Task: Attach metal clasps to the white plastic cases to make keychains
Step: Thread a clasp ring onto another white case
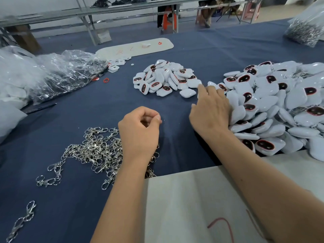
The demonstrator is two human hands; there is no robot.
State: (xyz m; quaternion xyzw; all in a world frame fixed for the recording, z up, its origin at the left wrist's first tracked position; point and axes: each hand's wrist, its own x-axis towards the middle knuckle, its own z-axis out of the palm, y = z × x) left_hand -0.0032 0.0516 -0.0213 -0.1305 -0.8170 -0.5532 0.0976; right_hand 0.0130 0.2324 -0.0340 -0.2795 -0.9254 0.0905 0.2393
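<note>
— Where are the cases he's meant to be fitting?

— Two heaps of glossy white rounded plastic cases with dark red-rimmed ovals: a small heap point(166, 78) at upper centre of the frame, a big heap point(273, 106) filling the right. The silver metal swivel clasps point(94, 151) lie tangled at lower left on the dark blue table cloth point(177, 142).

— And the hands?

— The right hand point(210, 111) lies against the big heap's left edge, fingers fairly straight and spread toward the cases; I can't see it closed around one. The left hand point(140, 130) hovers over the clasps, curled, thumb against forefinger as if pinching something tiny. What, I can't tell.

— How should he go about it?

— I'd say lift one case off the edge rather than dig in, so the heap doesn't slide, and turn its small loop toward the clasp.

— Anything you can't make out?

— His right palm hides whatever is beneath it. The crumpled clear plastic bags point(52, 74) at upper left blur their contents, and the big heap runs off the right edge.
</note>
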